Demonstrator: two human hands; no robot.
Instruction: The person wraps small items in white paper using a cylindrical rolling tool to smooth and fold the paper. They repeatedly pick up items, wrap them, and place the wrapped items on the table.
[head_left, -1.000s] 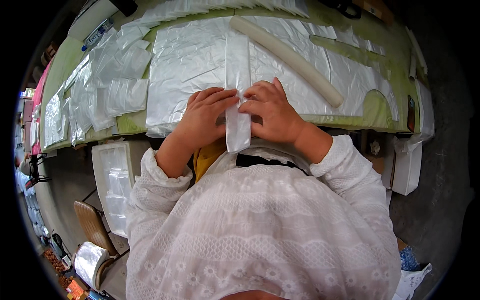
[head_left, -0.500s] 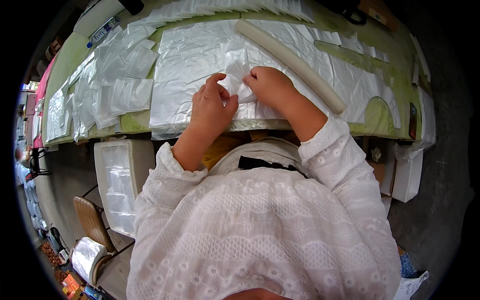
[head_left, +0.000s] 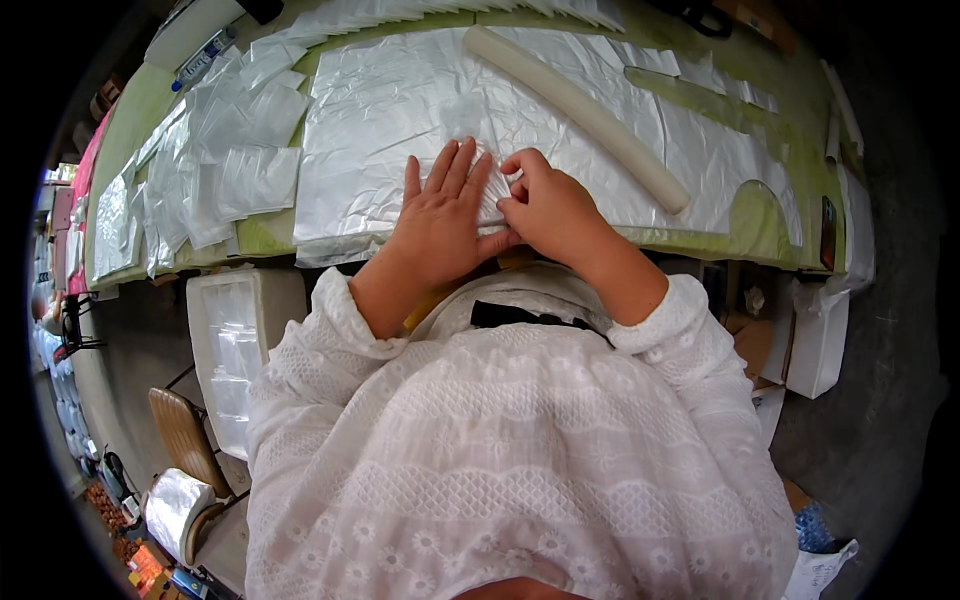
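My left hand (head_left: 442,208) lies flat, fingers spread, pressing on a thin clear plastic bag (head_left: 466,118) near the table's front edge. Just to its right, my right hand (head_left: 552,205) is closed, thumb and fingers pinching the bag's creased right side. Most of the bag is hidden beneath my hands. Under it spreads a stack of large shiny plastic sheets (head_left: 370,110). A long pale roller tube (head_left: 580,118) lies slantwise on these sheets, beyond and right of my right hand.
Folded clear bags (head_left: 255,180) lie in overlapping piles at the left, with more fanned along the far edge. A bottle (head_left: 205,58) lies at the far left. A white foam box (head_left: 275,320) of packets stands below the table, near a brown chair (head_left: 185,440).
My left hand has come down from a raised, curled pose to lie flat on the plastic. The right hand has moved slightly nearer to me, still pinching.
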